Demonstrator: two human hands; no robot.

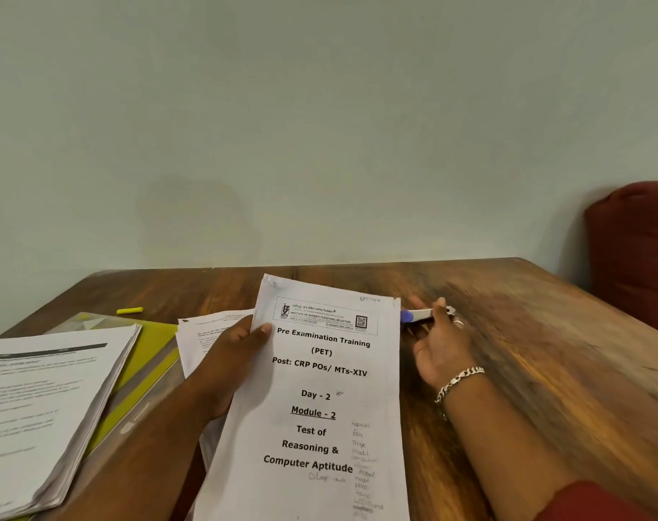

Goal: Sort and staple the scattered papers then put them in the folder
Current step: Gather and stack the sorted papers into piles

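My left hand (233,355) grips the left edge of a printed sheaf of papers (320,408) headed "Pre Examination Training", thumb on top, and holds it tilted above the wooden table (526,351). To the right of the sheaf, my right hand (438,344) holds a small white and blue stapler (419,315) close to the sheaf's top right corner. More loose sheets (207,336) lie under my left hand. A yellow-green folder (152,351) lies at the left, partly covered by a thick stack of papers (45,408).
A small yellow marker cap or highlighter (130,310) lies on the table behind the folder. A dark red cushion (636,253) stands at the right against the wall. Bare wood spreads over the table's right half.
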